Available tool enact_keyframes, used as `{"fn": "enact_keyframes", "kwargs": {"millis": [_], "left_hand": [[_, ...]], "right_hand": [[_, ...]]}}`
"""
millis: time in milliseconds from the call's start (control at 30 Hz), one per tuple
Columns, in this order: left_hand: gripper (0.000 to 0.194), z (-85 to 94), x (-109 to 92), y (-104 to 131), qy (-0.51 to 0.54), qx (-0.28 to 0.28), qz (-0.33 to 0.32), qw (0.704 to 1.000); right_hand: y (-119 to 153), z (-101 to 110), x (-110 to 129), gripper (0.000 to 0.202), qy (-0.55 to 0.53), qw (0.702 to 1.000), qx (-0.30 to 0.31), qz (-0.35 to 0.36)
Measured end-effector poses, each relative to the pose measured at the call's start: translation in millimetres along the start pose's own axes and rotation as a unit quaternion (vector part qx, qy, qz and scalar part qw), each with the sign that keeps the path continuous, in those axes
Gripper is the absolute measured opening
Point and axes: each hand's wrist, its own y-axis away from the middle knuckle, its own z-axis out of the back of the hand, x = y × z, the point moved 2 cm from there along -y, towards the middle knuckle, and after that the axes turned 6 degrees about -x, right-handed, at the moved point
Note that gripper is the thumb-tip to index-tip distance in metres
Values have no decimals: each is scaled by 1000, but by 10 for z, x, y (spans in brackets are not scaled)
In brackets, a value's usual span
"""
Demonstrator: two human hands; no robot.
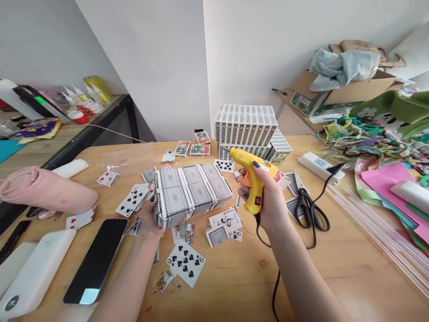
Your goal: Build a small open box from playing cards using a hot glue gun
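Observation:
My left hand grips the left end of a box covered in playing cards, patterned backs outward with white strips between them. The box is tilted over the table; its underside is hidden. In my right hand is a yellow hot glue gun, its nozzle pointing up and left above the box's right end. The fingers wrap the handle near the orange trigger, and a black cord hangs from its base. Loose playing cards lie around and below the box, among them a nine of spades and a joker.
Boxed card decks are stacked at the back. To the right lie black scissors, a power strip and clear glue sticks. A phone, a white power bank and a pink rolled pouch occupy the left.

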Motion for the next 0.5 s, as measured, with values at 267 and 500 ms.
{"fn": "enact_keyframes", "kwargs": {"millis": [267,500], "left_hand": [[90,-647,-400,45,7,88,-108,990],[46,-820,-377,20,-72,70,-109,989]], "right_hand": [[30,1,80,24,-31,999,-2,17],[54,-2,95,24,-28,999,4,18]]}}
